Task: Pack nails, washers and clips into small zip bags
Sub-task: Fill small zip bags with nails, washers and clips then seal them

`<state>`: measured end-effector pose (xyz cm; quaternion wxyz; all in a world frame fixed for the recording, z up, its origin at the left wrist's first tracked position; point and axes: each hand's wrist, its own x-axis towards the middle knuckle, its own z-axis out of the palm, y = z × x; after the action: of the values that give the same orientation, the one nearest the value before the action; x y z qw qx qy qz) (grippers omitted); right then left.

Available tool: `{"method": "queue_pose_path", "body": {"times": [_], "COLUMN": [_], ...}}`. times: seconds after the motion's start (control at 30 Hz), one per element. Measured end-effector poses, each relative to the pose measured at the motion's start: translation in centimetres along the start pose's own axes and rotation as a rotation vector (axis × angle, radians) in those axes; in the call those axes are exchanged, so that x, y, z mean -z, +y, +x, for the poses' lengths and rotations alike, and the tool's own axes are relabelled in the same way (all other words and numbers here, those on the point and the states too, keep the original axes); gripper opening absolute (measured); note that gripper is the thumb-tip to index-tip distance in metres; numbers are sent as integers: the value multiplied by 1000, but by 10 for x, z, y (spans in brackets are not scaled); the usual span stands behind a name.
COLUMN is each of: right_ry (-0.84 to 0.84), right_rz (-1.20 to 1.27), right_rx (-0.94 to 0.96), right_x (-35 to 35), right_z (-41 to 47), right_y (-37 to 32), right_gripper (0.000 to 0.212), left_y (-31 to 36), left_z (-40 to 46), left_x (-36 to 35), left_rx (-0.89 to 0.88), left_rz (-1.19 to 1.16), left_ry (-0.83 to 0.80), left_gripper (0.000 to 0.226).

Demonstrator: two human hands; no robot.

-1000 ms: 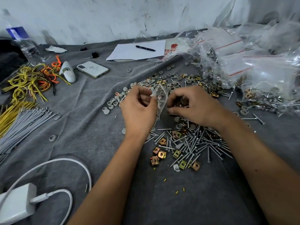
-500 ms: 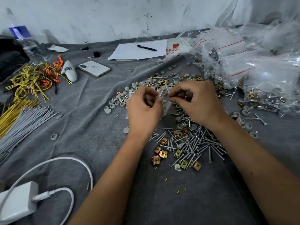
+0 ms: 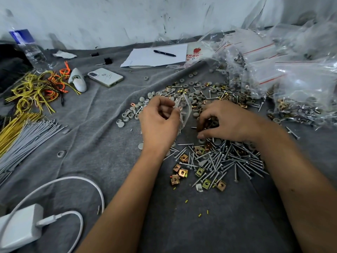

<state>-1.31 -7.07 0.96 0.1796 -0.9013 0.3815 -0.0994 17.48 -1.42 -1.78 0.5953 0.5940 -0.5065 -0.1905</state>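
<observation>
1. Head view looks down on a grey cloth (image 3: 94,128) strewn with hardware.
2. Left hand (image 3: 159,123), fingers curled, pinches a small clear zip bag (image 3: 185,106) that stands upright between the two hands.
3. Right hand (image 3: 224,121) is just right of the bag, fingers curled down into the loose pieces; it seems to pinch a few, though which kind I cannot tell.
4. Nails (image 3: 224,161) lie heaped near the right wrist, with brass clips (image 3: 180,173) at the heap's left edge.
5. Grey washers (image 3: 127,115) are scattered to the far left of the hands.
6. Filled bags (image 3: 300,84) pile up at far right.
7. A phone (image 3: 105,77) lies far left, a charger (image 3: 20,227) near left.
</observation>
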Motion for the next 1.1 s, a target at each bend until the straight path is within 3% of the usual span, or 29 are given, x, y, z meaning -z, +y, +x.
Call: {"method": "queue_pose_path", "body": {"times": [0.1,0.23,0.3,0.57,0.73,0.87,0.93,1.1], "right_ry": [109,527,593,523,546,569,488,-4], "right_rz": [-8,287,268,84,174,274,238,140], "right_rx": [0,20,69,183,149,98,97,52], "right_x": [-2,-5,-6,-11,-12,-9,-5,3], "right_z": [0,-4,-3,3,2,2,0,-6], "right_y": [-3,-13,-17,-18,-20,-16,-10,4], "right_gripper": [14,11,15,24,28,19,16,15], "left_y": [-1,0,1,3,2,2,3,4], "left_z": [0,-2,-2,-3,-4,-2,-2,-2], "left_x": [0,0,-1,-1,0,0,1,1], "left_rx": [-2,-13,-27,-53,-46,-27,-13,9], "left_rz": [4,12,32,59,40,12,-1,-28], "left_ry": [-10,-25,-38,-49,-33,-9,4,20], "left_gripper": [11,10,9,10,10,11,12,13]}}
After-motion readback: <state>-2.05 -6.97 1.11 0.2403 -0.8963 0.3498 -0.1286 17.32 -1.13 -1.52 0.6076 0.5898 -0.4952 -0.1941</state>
